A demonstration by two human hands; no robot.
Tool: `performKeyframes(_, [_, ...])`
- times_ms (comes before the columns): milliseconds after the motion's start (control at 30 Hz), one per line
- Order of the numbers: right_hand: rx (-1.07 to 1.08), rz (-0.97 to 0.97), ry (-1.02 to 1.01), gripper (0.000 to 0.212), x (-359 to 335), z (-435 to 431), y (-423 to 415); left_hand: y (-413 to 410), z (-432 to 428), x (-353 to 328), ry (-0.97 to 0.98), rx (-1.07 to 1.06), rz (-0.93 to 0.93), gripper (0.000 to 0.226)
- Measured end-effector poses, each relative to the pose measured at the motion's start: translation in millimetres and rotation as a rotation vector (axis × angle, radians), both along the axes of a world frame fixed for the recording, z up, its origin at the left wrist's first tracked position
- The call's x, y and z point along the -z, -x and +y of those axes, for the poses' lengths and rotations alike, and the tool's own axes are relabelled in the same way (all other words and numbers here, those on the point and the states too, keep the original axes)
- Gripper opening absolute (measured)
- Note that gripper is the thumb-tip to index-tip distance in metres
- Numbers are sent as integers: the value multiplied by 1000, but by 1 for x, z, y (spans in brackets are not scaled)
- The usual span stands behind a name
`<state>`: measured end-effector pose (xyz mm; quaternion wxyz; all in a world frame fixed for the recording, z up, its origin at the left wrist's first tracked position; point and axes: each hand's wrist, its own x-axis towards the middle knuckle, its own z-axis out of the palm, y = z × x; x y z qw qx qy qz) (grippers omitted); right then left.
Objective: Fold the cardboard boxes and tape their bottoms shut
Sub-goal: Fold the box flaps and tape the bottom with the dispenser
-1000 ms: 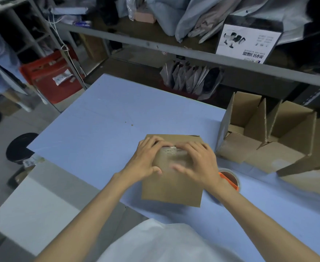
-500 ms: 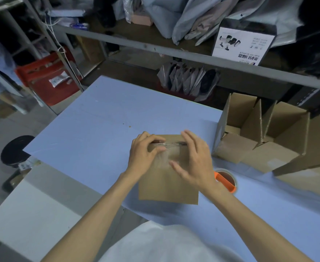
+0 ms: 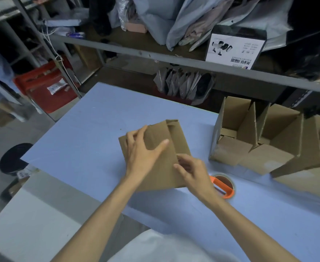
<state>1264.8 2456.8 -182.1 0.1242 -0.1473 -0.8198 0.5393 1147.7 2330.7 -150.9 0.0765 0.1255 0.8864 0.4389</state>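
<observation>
Brown corrugated cardboard box (image 3: pixel 180 142): left hand (image 3: pixel 142 154) grips its 10 o'clock edge, right hand (image 3: pixel 191 171) pinches the 4 o'clock edge; rotate squarely, keeping flaps flush.

Plain tan-brown on the cardboard box (image 3: pixel 180 140), same brown on the open boxes (image 3: pixel 231 154). Pale blue across the table (image 3: pixel 98 129). Orange on the tape holder (image 3: pixel 221 186), brown on its roll. Red on the crate (image 3: pixel 47 87). White with black print and a black top on the carton (image 3: pixel 234 52). Black on the stool (image 3: pixel 13 159).
</observation>
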Motion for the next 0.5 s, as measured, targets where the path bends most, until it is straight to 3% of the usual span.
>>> performKeyframes(67, [-76, 52, -107, 10, -7, -13, 9, -10, 3, 0, 12, -3, -123, 103])
performKeyframes(100, [-116, 63, -138, 10, -11, -19, 13, -10, 2, 0, 40, -30, -141, 101])
performKeyframes(167, [-226, 49, -141, 4, -18, -29, 20, -5, -3, -1, 80, -91, -127, 80])
performKeyframes(200, [-276, 37, -162, 14, -20, -32, 20, -1, -6, -1, 87, -117, -112, 66])
performKeyframes(300, [-267, 85, -460, 32, -18, -26, 14, 12, -18, -2, 61, -153, -106, 36])
performKeyframes(433, [-355, 45, -583, 31, -28, 18, 3, 32, -29, -8, -8, -141, -191, 25])
performKeyframes(500, [-449, 7, -789, 22, -33, 33, 7, 40, -26, -11, -13, -140, -224, 24])
